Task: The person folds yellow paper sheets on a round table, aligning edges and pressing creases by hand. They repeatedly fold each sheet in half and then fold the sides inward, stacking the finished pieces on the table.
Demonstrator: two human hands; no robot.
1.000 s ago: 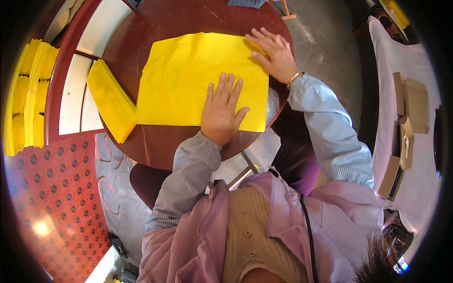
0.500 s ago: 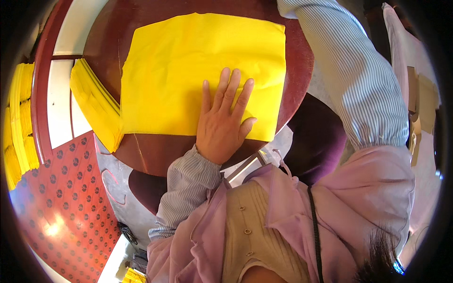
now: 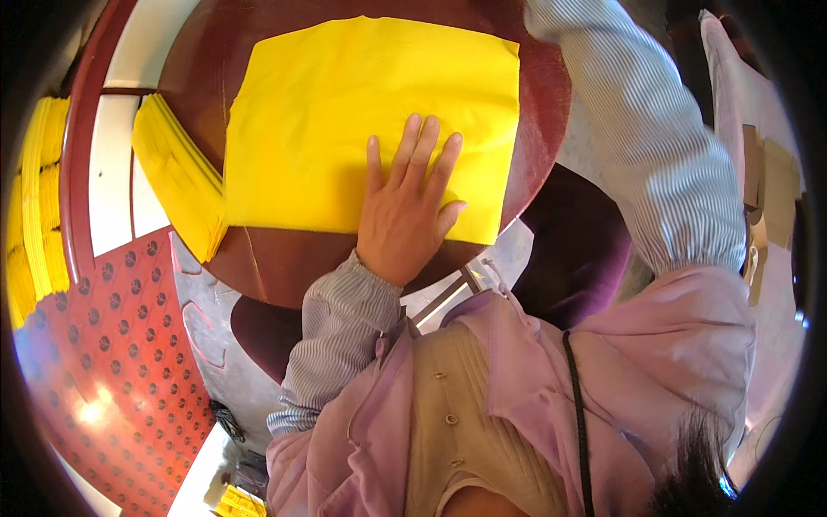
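A broad yellow sheet (image 3: 319, 129) lies spread on the round dark red table (image 3: 207, 86), its near edge toward the person and its near left corner right beside a narrow stack of yellow folded layers (image 3: 177, 177); whether the 2 touch there cannot be told. The left hand (image 3: 403, 215) rests palm down on the sheet, right of the middle of the near edge, with 4 fingers spread forward and the thumb out to the side, pressing rather than gripping. The right hand is beyond the upper edge of the view, so its fingers cannot be judged; only its striped sleeve (image 3: 642, 129) shows, reaching forward past the table's right side. The sheet looks light and limp, probably thin cloth or something like it: faint ripples cross its surface and the far edge bows a little. It should bend easily, crease readily and slide over the smooth tabletop unless held down, yet nothing about it seems fragile. A flat palm suits steadying it; for lifting, the best hold is likely a pinch at the far right or near right corner, or with 2 hands at both ends of 1 edge, so the middle does not sag. The number of layers cannot be told.
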